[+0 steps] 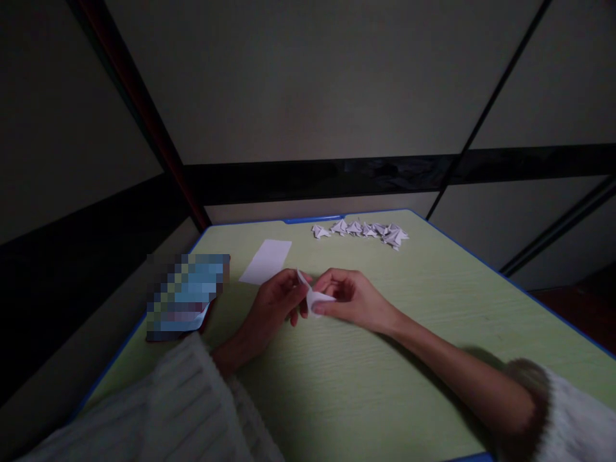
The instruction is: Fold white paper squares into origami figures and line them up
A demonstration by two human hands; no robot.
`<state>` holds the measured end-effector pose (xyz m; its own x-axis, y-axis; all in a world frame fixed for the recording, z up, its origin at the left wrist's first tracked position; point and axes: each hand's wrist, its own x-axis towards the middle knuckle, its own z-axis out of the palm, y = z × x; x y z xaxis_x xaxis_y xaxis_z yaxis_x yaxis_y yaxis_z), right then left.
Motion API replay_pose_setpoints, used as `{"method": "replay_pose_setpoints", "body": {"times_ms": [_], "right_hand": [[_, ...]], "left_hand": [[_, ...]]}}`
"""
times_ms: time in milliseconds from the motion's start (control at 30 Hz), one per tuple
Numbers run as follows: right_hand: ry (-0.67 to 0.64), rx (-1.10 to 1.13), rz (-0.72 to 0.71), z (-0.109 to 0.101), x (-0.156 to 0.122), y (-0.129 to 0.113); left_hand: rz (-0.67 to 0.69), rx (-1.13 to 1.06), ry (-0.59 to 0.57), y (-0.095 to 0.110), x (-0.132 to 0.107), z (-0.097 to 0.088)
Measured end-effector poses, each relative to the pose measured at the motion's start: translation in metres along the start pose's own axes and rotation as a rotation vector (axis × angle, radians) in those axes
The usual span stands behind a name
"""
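Note:
Both hands meet over the middle of a pale green table (414, 333). My left hand (274, 301) and my right hand (349, 298) pinch a small, partly folded piece of white paper (314, 298) between their fingertips, just above the tabletop. Both wrists show white knitted sleeves. A flat white paper sheet (266, 261) lies just beyond my left hand.
A row of several small folded white paper figures (363, 232) lies along the table's far edge. A blurred blue-and-white object (185, 295) rests at the left edge. The table has a blue rim (312, 219). Dark walls and floor surround it.

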<state>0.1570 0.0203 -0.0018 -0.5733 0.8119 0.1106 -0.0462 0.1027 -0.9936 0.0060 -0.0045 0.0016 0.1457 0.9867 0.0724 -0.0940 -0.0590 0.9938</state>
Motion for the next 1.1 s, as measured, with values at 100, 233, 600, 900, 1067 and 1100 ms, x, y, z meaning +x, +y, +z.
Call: {"method": "replay_pose_setpoints", "body": {"times_ms": [100, 233, 600, 900, 1067, 1100], "right_hand": [[-0.045, -0.113, 0.0, 0.006, -0.005, -0.002], [-0.055, -0.316, -0.048, 0.01, -0.008, -0.007], [0.085, -0.56, -0.142, 0.004, -0.008, -0.006], [0.268, -0.178, -0.07, 0.001, 0.001, 0.002], [0.179, -0.209, 0.032, 0.001, 0.002, 0.0], [0.166, -0.172, 0.059, 0.001, 0.002, -0.001]], "left_hand": [[-0.005, 0.03, 0.005, 0.0, 0.0, 0.0], [-0.024, 0.067, 0.014, 0.0, 0.001, -0.001], [-0.03, 0.102, 0.057, 0.002, 0.0, 0.0], [-0.045, 0.178, 0.084, -0.004, 0.002, -0.002], [-0.054, 0.195, 0.04, -0.006, 0.001, -0.001], [-0.054, 0.193, 0.049, -0.005, 0.001, -0.001]]}}
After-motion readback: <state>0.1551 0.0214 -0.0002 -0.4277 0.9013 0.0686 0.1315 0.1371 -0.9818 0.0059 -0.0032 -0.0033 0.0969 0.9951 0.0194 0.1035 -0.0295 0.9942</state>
